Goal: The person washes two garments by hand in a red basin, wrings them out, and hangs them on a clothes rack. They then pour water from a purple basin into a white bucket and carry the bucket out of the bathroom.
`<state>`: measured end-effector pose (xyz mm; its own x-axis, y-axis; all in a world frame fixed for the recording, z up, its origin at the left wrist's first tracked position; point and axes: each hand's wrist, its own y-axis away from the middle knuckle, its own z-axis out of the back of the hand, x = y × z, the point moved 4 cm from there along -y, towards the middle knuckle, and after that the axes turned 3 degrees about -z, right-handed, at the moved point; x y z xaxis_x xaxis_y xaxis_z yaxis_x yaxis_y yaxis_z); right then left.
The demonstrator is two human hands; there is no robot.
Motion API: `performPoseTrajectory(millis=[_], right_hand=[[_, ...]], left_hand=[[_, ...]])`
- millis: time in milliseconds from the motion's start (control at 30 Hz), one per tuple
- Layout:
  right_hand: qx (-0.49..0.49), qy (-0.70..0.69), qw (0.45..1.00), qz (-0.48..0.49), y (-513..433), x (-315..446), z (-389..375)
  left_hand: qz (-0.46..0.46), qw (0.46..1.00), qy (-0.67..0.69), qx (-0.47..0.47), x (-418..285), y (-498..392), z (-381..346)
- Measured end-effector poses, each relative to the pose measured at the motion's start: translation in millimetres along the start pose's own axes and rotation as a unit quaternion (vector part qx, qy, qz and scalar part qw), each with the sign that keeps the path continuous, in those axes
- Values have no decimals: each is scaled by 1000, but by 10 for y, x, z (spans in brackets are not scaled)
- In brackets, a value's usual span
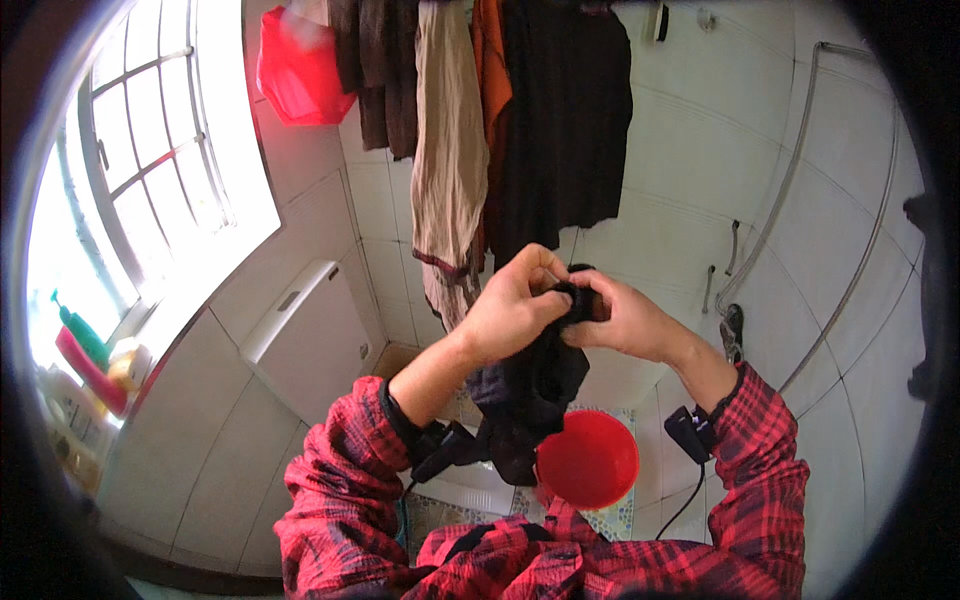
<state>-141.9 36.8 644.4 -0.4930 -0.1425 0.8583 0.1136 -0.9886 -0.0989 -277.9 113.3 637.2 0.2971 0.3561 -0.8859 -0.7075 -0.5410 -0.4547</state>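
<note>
A black cloth garment (536, 382) hangs down from both hands in the middle of the view. My left hand (517, 304) pinches its bunched top edge between thumb and fingers. Close beside it on the right, my right hand (622, 315) grips the same bunched edge. What kind of garment it is, I cannot tell. Its lower end hangs just left of a red plastic basin (589, 459) on the floor. Behind the hands hang a beige garment (448, 142), an orange one (491, 67) and a large black one (566, 120).
A white toilet cistern (307, 330) is on the wall at left. Bottles, one a green pump bottle (86, 337), crowd the sill of the barred window (154, 127). A red plastic bag (300, 75) hangs at upper left. A shower hose (795, 157) loops along the right wall by a faucet (732, 330).
</note>
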Motion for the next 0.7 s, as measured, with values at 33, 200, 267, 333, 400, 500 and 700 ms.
performPoseTrajectory(millis=[33, 200, 267, 333, 400, 500, 700], right_hand=[[-5, -1, 1000, 7, -22, 2, -29], [-53, 5, 999, 10, -128, 15, -104], [-72, 30, 997, 20, -154, 46, -98], [-77, 39, 996, 2, -170, 55, -91], [-91, 24, 995, -16, -179, 48, -77], [-96, 25, 995, 3, -198, 40, -81], [-126, -47, 991, -13, -307, -104, -44]], left_hand=[[-6, 1000, -13, 8, -3, 6, 26], [-10, 998, 61, 10, 44, 120, 202], [7, 996, 86, 1, 86, 217, 302], [-12, 996, 91, 2, 118, 327, 378], [8, 998, -62, -5, 171, 447, 498], [153, 982, -107, 13, 302, 660, 679], [242, 969, -31, 41, 382, 873, 734]])
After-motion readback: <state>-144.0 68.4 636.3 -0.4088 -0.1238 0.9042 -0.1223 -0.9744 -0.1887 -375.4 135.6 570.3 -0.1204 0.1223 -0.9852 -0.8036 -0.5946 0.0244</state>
